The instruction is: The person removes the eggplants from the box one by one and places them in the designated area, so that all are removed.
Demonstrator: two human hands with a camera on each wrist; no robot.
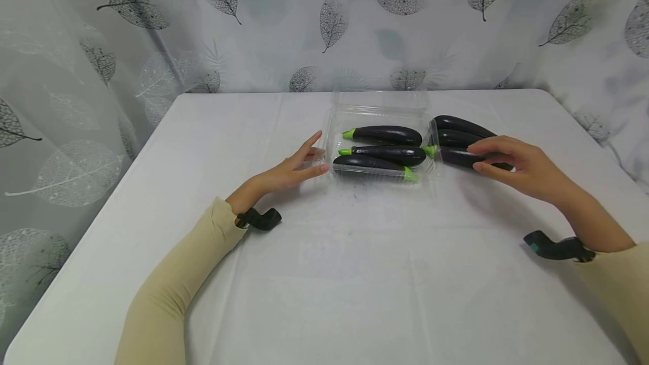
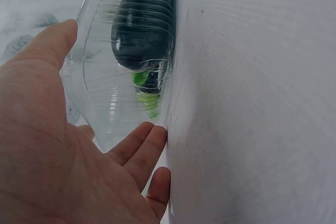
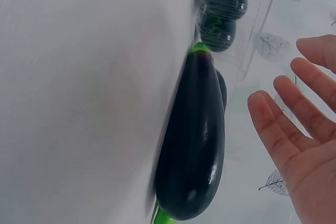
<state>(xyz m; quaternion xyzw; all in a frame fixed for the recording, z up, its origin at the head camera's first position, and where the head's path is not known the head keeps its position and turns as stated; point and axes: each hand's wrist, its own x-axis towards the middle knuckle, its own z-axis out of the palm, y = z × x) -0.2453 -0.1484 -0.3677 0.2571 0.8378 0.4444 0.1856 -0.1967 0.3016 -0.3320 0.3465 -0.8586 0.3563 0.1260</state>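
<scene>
A clear plastic clamshell container (image 1: 337,119) holds three dark eggplants with green stems, one of them the front eggplant (image 1: 367,163). At its left side is my left hand (image 1: 289,173), fingers extended. In the left wrist view, the thumb and fingertips (image 2: 137,149) lie along the ribbed container wall (image 2: 105,90). To the right of the container, three more eggplants lie on the table, stacked one behind another. My right hand (image 1: 524,168) hovers over the closest loose eggplant (image 1: 454,156). The right wrist view shows its fingers spread, apart from that eggplant (image 3: 191,135), holding nothing.
The container's transparent lid (image 1: 380,100) is folded back toward the far table edge. A white cloth covers the table (image 1: 355,275). Behind and at the sides hang curtains (image 1: 274,27) printed with leaves. A dark camera mount (image 1: 552,245) is strapped on each wrist.
</scene>
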